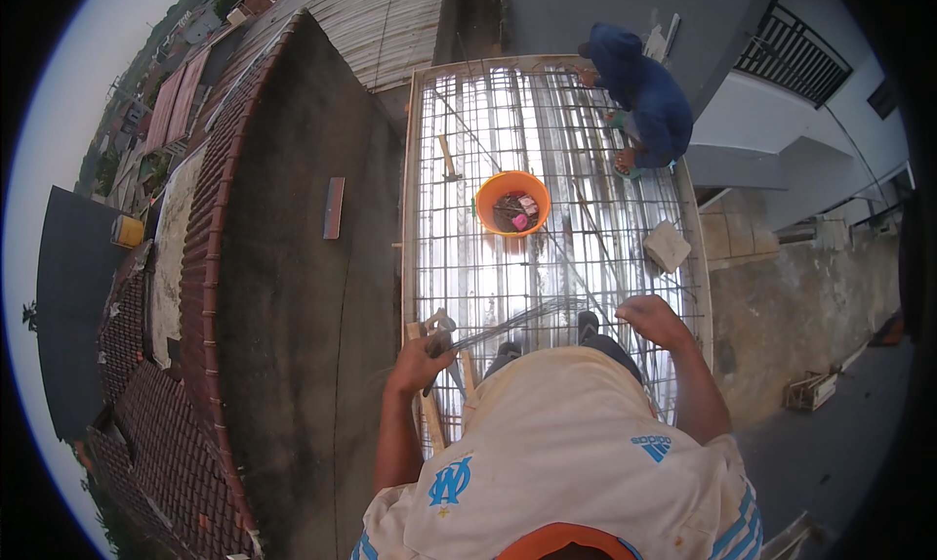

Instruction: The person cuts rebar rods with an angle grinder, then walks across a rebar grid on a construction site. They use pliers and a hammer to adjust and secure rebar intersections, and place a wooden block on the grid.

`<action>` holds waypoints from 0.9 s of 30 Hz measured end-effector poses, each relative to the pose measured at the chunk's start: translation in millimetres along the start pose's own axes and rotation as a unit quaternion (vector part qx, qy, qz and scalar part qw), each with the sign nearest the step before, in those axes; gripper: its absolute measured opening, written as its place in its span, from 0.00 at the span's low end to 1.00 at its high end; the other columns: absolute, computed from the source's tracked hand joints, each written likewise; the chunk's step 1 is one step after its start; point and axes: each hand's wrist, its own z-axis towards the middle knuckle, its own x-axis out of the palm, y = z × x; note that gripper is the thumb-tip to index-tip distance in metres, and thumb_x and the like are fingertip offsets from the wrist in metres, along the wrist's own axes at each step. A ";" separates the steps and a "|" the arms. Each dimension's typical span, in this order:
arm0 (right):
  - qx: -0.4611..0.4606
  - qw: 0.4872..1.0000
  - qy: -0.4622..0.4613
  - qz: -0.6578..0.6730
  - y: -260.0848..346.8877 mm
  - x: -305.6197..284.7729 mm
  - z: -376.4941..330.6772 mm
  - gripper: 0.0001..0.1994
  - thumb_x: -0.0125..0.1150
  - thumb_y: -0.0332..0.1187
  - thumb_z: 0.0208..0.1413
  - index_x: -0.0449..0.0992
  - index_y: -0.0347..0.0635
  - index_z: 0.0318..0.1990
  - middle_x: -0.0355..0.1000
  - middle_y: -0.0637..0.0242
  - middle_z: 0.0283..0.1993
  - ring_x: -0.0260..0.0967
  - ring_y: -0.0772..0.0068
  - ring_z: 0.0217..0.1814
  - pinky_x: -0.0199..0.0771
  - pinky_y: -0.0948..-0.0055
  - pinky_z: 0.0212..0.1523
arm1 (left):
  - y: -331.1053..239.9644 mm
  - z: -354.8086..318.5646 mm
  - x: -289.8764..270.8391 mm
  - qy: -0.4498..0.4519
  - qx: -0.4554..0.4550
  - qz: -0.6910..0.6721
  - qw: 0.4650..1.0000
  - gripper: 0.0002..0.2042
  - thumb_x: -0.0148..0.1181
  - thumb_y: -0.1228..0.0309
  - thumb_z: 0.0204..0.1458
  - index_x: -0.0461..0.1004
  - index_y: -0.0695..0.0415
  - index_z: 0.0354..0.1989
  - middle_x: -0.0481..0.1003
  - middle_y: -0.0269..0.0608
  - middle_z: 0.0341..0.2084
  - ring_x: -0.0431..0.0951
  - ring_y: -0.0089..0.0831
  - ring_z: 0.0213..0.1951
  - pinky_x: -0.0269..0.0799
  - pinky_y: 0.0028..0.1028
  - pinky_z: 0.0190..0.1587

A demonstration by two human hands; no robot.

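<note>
My left hand (420, 365) is closed on one end of a bundle of thin dark wires (517, 318), which stretches to the right in front of my body. My right hand (654, 322) is raised at the right with fingers curled together; whether a wire end is in them is too small to tell. Below both hands lies a grid of steel reinforcing bars (459, 257) over shiny corrugated metal sheeting. Close to my left hand are wooden pieces (429, 414) and a greyish object (441, 324) I cannot make out.
An orange bucket (513, 175) holding dark bits and pink pieces stands on the grid ahead. A hammer (448, 158) lies left of it, a pale block (668, 247) to the right. A co-worker in dark blue (639, 91) crouches at the far right. Board edging (405, 218) borders a drop.
</note>
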 end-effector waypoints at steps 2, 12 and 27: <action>-0.021 0.999 0.012 -0.025 -1.0 0.0 1.9 0.13 0.55 0.39 0.51 0.75 0.35 0.33 0.71 0.62 0.28 0.67 0.72 0.32 0.66 0.72 0.36 | 7.0 1.7 -3.7 0.005 -0.010 0.023 1.000 0.16 0.61 0.65 0.42 0.73 0.65 0.36 0.75 0.44 0.26 0.73 0.26 0.30 0.69 0.27 0.35; -0.129 0.969 -0.088 -0.193 -39.4 0.4 13.5 0.10 0.50 0.34 0.53 0.74 0.40 0.37 0.72 0.56 0.39 0.68 0.55 0.43 0.67 0.64 0.44 | 4.2 -0.3 -12.1 0.006 -0.022 -0.017 1.000 0.15 0.61 0.67 0.42 0.74 0.67 0.33 0.75 0.42 0.23 0.71 0.24 0.27 0.68 0.27 0.33; 0.039 0.974 -0.031 0.220 -51.0 4.1 11.7 0.11 0.51 0.36 0.52 0.71 0.36 0.33 0.67 0.68 0.23 0.64 0.79 0.22 0.62 0.80 0.18 | -0.3 -1.2 -9.4 0.048 -0.031 0.002 0.998 0.16 0.60 0.65 0.41 0.73 0.66 0.35 0.74 0.41 0.24 0.70 0.24 0.28 0.68 0.27 0.34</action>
